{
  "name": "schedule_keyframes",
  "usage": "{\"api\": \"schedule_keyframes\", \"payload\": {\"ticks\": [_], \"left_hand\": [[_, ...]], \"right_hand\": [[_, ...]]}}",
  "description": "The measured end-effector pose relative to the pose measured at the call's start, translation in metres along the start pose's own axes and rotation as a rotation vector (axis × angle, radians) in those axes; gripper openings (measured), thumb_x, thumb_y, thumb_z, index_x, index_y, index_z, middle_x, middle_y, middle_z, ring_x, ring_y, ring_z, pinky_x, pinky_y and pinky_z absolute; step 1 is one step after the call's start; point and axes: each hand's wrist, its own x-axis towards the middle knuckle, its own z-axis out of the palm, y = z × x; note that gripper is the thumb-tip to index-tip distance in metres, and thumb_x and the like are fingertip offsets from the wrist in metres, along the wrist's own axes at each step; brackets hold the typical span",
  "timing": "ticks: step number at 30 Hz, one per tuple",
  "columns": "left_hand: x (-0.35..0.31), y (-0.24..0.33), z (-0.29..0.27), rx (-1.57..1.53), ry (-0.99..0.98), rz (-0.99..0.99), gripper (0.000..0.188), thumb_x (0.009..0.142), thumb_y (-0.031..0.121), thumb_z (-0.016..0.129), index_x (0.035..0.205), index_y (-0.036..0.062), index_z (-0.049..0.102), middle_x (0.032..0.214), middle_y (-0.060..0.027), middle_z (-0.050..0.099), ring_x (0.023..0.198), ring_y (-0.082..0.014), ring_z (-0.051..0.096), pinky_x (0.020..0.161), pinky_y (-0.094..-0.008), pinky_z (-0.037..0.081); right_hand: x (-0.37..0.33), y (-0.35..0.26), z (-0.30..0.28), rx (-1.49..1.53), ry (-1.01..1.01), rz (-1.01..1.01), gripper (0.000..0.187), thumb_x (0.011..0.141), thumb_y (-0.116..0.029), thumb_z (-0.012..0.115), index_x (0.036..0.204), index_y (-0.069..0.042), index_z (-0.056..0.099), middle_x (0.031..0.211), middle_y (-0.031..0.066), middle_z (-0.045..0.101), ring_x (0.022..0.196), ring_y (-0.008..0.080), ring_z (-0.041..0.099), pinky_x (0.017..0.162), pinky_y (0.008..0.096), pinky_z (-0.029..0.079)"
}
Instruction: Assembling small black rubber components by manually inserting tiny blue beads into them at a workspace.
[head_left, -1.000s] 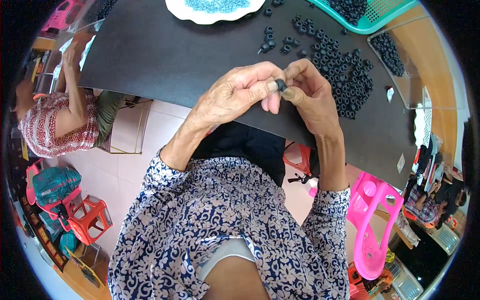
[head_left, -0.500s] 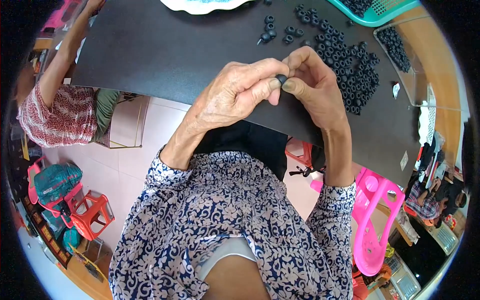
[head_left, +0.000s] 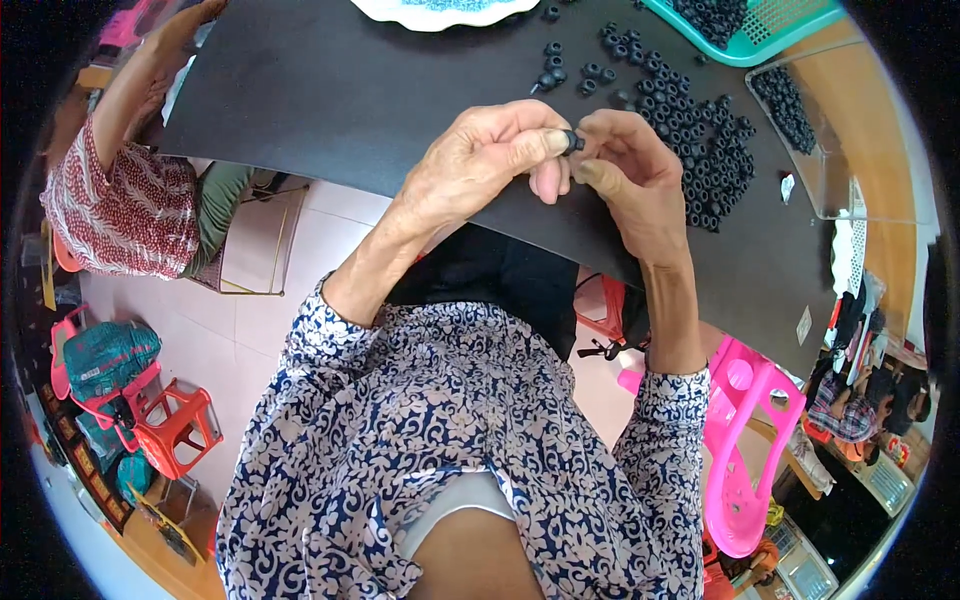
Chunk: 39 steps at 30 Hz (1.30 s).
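Note:
My left hand pinches a small round black part between thumb and fingers, above the near edge of the dark table. The part looks hollow and collared, like the loose ones on the table. Close at its right side is my right hand, with curled fingers and its thumb apart from them; I see nothing held there. Beyond my right hand lies a spread pile of similar black parts. Several more stand in a short row farther off, and a thin pale tip pokes out by the nearest ones.
A white scalloped plate with blue bits sits at the far edge. Far right are a green basket and a clear tray, both with black pieces. At left, another person's arm rests by the table. A pink chair stands right.
My right thumb has come away from the black part, which stays pinched in my left hand and shows more of its collar. The view has shifted slightly.

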Motion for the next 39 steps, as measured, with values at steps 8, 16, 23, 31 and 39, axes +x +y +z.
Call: {"api": "schedule_keyframes", "payload": {"ticks": [8,16,23,31,39], "left_hand": [[0.006,-0.001,0.0,0.028,-0.004,-0.027,0.028,0.098,0.026,0.053,0.102,-0.001,0.059,0.077,-0.0069,0.063,0.07,-0.011,0.058,0.072,-0.0222,0.048],[0.008,-0.002,0.003,0.04,0.031,-0.06,0.026,0.098,0.023,0.052,0.097,-0.0012,0.063,0.071,-0.0039,0.062,0.075,-0.0122,0.06,0.079,-0.0266,0.047],[0.013,-0.001,0.0,0.042,0.025,-0.064,0.027,0.097,0.023,0.052,0.097,-0.0018,0.062,0.071,-0.0041,0.062,0.075,-0.0124,0.06,0.078,-0.0275,0.047],[0.016,0.007,0.007,0.111,0.011,-0.087,0.027,0.097,0.022,0.052,0.1,-0.0038,0.06,0.072,-0.0063,0.061,0.07,-0.012,0.058,0.07,-0.0242,0.047],[0.011,0.003,0.01,0.112,0.035,-0.132,0.028,0.096,0.024,0.054,0.099,-0.003,0.061,0.068,-0.0055,0.06,0.066,-0.0098,0.055,0.06,-0.0197,0.041]], "right_hand": [[0.001,0.001,-0.002,-0.016,0.064,-0.035,0.019,0.083,0.003,0.068,0.102,0.002,0.064,0.088,0.0032,0.066,0.079,0.0094,0.062,0.075,0.0223,0.05],[-0.001,0.0,-0.002,-0.09,0.136,0.012,0.016,0.081,0.004,0.068,0.097,0.002,0.064,0.089,0.0046,0.066,0.076,0.0101,0.061,0.072,0.0226,0.049],[0.003,0.001,-0.004,-0.071,0.145,0.017,0.018,0.08,0.004,0.068,0.097,0.003,0.064,0.09,0.0053,0.066,0.077,0.0103,0.061,0.073,0.0233,0.05],[0.0,0.0,-0.007,-0.016,0.089,-0.022,0.02,0.081,0.008,0.067,0.1,0.003,0.063,0.093,0.0084,0.067,0.081,0.0143,0.065,0.073,0.0273,0.054],[-0.007,-0.002,-0.001,-0.282,0.082,-0.204,0.023,0.078,0.002,0.07,0.101,0.002,0.065,0.072,0.0044,0.066,0.067,0.0058,0.062,0.059,0.0213,0.05]]}}
